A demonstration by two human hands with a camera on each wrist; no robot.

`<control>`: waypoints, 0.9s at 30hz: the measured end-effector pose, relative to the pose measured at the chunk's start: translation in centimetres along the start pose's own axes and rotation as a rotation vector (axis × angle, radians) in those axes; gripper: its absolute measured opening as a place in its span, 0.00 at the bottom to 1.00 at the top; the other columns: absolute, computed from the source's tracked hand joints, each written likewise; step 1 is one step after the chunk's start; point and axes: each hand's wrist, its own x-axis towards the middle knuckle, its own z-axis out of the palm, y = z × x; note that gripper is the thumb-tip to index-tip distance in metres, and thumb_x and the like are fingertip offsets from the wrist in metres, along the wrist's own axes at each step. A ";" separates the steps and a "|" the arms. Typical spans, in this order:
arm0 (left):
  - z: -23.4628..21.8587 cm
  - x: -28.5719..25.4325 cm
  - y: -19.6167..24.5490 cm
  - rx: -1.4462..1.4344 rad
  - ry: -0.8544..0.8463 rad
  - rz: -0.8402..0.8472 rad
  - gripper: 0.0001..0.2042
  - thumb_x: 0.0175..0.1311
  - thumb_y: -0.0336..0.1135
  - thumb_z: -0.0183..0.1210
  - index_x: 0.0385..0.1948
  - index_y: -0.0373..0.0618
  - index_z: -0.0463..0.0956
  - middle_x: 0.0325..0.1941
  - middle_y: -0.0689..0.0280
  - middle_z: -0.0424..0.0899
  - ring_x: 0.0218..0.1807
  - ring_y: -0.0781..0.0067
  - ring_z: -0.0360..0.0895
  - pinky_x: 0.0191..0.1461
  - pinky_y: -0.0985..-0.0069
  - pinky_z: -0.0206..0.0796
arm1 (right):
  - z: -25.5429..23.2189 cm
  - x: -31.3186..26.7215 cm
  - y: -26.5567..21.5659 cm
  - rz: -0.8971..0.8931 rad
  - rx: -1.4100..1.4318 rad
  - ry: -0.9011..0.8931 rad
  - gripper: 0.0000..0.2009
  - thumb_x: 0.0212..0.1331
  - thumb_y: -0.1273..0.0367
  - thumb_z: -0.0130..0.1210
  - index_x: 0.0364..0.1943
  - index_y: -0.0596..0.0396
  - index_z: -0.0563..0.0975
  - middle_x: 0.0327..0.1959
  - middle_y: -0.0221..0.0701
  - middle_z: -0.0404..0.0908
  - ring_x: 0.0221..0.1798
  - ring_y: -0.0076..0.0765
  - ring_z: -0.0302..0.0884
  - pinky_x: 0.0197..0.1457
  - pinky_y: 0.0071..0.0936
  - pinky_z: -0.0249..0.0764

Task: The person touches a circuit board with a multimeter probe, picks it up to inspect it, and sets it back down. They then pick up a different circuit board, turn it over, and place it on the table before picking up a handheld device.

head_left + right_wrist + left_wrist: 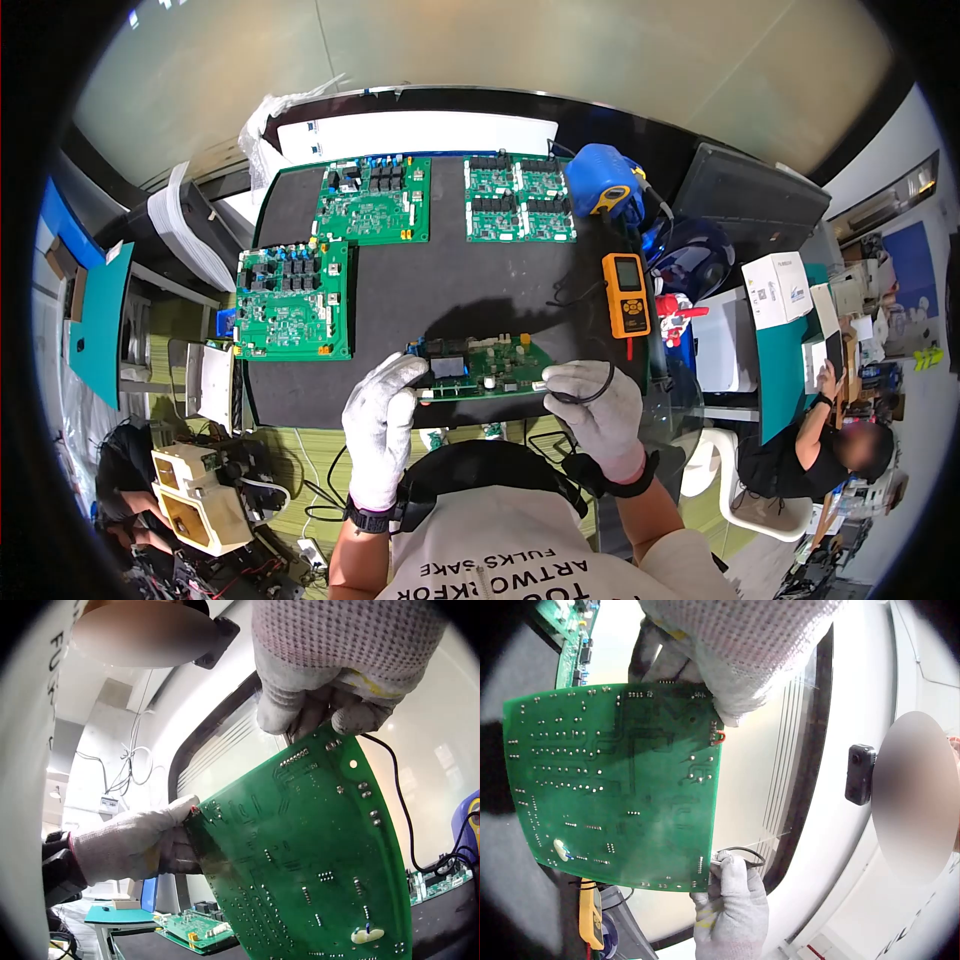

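A green circuit board (490, 368) is held up, tilted, at the front edge of the dark mat, its component side showing in the head view. The gloved left hand (383, 425) grips its left end and the gloved right hand (600, 410) its right end. A black cable loops at the right hand's fingers. Both wrist views show the board's soldered underside (622, 787) (300, 855), with a whitish blob near one edge. In the left wrist view the left hand (742, 645) is at the top and the right hand (735, 911) at the bottom.
Two large green boards (375, 205) (290, 305) lie on the left of the mat (450, 285). A panel of smaller boards (520, 200) lies at the back. To the right are a yellow meter (627, 295) and a blue device (603, 183). A person (830, 450) sits at far right.
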 end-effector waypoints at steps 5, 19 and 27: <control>0.0 -0.4 -0.1 -0.036 0.000 -0.068 0.14 0.66 0.41 0.50 0.41 0.40 0.79 0.43 0.57 0.82 0.50 0.54 0.77 0.56 0.66 0.65 | 0.1 0.0 -0.3 0.020 0.017 0.021 0.11 0.42 0.70 0.65 0.32 0.50 0.78 0.34 0.28 0.83 0.37 0.35 0.81 0.38 0.28 0.73; 0.0 -0.5 0.0 -0.028 -0.007 -0.062 0.13 0.65 0.39 0.50 0.41 0.40 0.78 0.43 0.57 0.82 0.50 0.53 0.77 0.55 0.66 0.66 | 0.1 0.0 -0.7 -0.004 0.021 0.016 0.08 0.38 0.74 0.63 0.26 0.58 0.77 0.30 0.34 0.82 0.34 0.40 0.79 0.38 0.30 0.74; 0.1 -0.5 -0.1 -0.023 0.001 -0.032 0.13 0.65 0.40 0.51 0.41 0.41 0.79 0.43 0.57 0.82 0.50 0.53 0.77 0.55 0.66 0.66 | 0.2 -0.1 -0.6 -0.022 0.003 0.014 0.09 0.38 0.74 0.63 0.27 0.57 0.77 0.32 0.34 0.82 0.35 0.40 0.79 0.38 0.29 0.74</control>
